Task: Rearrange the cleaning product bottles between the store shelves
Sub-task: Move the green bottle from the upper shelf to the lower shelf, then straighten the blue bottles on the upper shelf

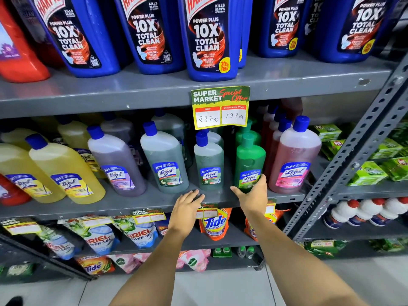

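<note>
On the middle shelf (154, 200) stands a row of Lizol bottles. My right hand (251, 196) grips the base of the solid green Lizol bottle (250, 161), which stands upright between a small grey-green bottle (209, 161) and a pink bottle (294, 156). My left hand (187, 205) hovers flat with spread fingers at the shelf's front edge, just below the small grey-green bottle, holding nothing. A larger grey-green bottle (164, 159), a purple one (116, 161) and yellow ones (64, 168) stand further left.
Blue Harpic bottles (209, 36) fill the top shelf, with a price tag (220, 108) hanging from its edge. Tide (215, 223) and Ariel pouches (99, 238) sit below. A slotted grey upright (355, 157) borders the right, with green packs (368, 173) beyond.
</note>
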Tool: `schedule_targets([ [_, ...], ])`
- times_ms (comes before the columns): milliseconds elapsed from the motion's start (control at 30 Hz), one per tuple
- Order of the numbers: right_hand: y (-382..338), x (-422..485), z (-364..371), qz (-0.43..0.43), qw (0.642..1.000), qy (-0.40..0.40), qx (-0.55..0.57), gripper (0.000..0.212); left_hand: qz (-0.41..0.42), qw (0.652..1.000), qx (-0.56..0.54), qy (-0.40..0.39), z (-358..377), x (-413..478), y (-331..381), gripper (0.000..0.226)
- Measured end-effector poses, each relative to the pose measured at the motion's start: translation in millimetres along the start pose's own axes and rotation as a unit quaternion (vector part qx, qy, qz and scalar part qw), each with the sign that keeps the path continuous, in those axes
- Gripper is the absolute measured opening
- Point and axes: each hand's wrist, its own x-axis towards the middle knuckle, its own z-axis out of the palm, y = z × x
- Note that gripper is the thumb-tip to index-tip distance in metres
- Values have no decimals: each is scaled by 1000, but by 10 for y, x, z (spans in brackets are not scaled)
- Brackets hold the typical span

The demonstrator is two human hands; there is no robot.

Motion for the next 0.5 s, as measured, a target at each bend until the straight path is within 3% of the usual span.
schedule_targets([
  [133,-43,-217,-133,-46,997,27,57,114,0,999,-15,32,-195,-51,141,49],
  [233,-130,-496,-342,-134,980,83,123,83,72,981,-44,176,-615,-27,367,36],
  [300,-433,-606,-570,-198,953,112,200,48,142,936,-54,319,-1051,96,564,26],
  [367,-932,-600,-821,-258,919,133,267,29,178,888,-68,418,-1631,291,749,21],
  [433,-1533,-541,-1075,-326,881,169,297,18,174,865,-51,467,-2192,510,843,24],
  [500,-2136,-494,-1303,-379,854,200,297,21,138,868,-7,477,-2641,685,836,30],
])
